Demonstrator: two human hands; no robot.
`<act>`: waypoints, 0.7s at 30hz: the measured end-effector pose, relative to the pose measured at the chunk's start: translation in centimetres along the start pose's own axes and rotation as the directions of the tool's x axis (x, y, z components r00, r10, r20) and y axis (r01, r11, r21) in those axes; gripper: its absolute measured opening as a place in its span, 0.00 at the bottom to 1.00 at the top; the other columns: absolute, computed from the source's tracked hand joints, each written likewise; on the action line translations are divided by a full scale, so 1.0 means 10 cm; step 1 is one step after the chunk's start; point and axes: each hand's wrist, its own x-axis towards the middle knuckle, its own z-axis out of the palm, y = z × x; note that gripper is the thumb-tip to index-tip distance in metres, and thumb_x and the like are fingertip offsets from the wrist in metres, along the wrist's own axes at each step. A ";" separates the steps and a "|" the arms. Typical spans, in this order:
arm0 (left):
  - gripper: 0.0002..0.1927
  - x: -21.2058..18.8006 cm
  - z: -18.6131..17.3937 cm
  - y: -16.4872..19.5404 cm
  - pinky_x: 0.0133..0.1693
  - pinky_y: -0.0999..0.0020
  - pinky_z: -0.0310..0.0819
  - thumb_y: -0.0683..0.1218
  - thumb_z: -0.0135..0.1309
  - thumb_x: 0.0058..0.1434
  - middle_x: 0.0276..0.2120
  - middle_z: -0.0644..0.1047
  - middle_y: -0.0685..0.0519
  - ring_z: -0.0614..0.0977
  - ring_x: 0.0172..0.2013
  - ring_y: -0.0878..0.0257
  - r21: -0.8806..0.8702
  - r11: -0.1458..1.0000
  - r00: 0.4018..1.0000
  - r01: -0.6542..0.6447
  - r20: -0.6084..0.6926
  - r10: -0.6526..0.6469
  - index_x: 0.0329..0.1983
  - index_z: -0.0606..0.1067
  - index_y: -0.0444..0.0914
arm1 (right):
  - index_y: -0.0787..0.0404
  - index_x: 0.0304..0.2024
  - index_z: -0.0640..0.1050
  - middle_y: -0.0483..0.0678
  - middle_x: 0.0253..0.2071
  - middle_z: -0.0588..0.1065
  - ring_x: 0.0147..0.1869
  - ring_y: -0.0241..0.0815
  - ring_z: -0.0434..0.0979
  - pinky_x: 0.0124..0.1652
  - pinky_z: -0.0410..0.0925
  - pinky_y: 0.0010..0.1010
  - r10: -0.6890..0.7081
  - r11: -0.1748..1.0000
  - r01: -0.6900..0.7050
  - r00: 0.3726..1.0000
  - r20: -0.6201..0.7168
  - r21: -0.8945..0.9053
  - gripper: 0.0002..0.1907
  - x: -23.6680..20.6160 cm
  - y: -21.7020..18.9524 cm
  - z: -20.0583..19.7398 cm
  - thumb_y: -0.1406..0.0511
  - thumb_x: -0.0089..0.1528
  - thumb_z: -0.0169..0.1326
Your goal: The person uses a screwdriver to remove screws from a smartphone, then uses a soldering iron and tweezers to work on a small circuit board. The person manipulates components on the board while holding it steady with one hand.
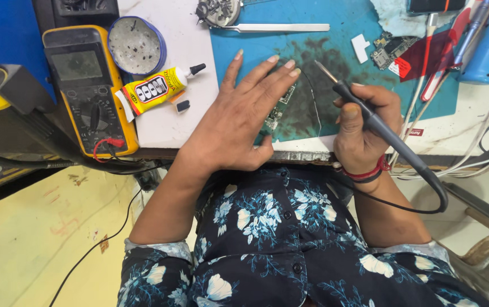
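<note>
Floor: pale yellow painted surface (34,239), scuffed and stained, near left.
Workbench: white top (170,122) with worn dark front edge, far.
Mat: teal, smudged black (341,40), far right.
Light: bright, even.

A single head-worn camera provides the only view. It looks steeply downward from above the person's chest, facing forward across the workbench edge (210,152). The lens sits close: the floral shirt (267,227) fills the lower frame, and both forearms enter from the bottom. The left hand (239,119) and right hand (364,122) lie near the frame centre, over the teal mat (335,40). The far bench items are cut off by the top edge. The floor (34,239) appears at lower left. No second view exists, so no overlap applies.
</note>
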 end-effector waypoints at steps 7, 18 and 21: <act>0.38 -0.17 0.27 0.22 0.64 0.50 0.52 0.56 0.65 0.63 0.58 0.73 0.47 0.72 0.58 0.50 0.054 0.953 0.918 0.298 -0.292 -0.270 0.71 0.63 0.38 | 0.65 0.59 0.68 0.51 0.47 0.72 0.42 0.34 0.78 0.34 0.69 0.19 -0.002 1.000 0.003 1.000 -0.026 0.026 0.19 -0.04 0.07 0.00 0.58 0.77 0.55; 0.28 -0.08 0.26 -0.01 0.74 0.37 0.39 0.35 0.55 0.61 0.62 0.74 0.52 0.75 0.64 0.54 0.070 0.994 0.934 0.088 -0.352 -0.058 0.65 0.68 0.39 | 0.65 0.48 0.71 0.49 0.36 0.74 0.30 0.32 0.72 0.31 0.65 0.22 -0.006 0.999 0.008 0.998 0.059 -0.032 0.11 0.05 -0.05 -0.02 0.61 0.78 0.49; 0.17 -0.16 0.29 0.08 0.73 0.38 0.42 0.40 0.58 0.61 0.61 0.73 0.49 0.73 0.63 0.51 0.022 0.984 0.883 0.174 -0.445 -0.146 0.54 0.74 0.40 | 0.64 0.44 0.71 0.50 0.32 0.74 0.29 0.38 0.72 0.31 0.64 0.27 -0.167 0.970 0.185 0.979 0.119 -0.158 0.09 0.15 -0.11 -0.02 0.65 0.76 0.49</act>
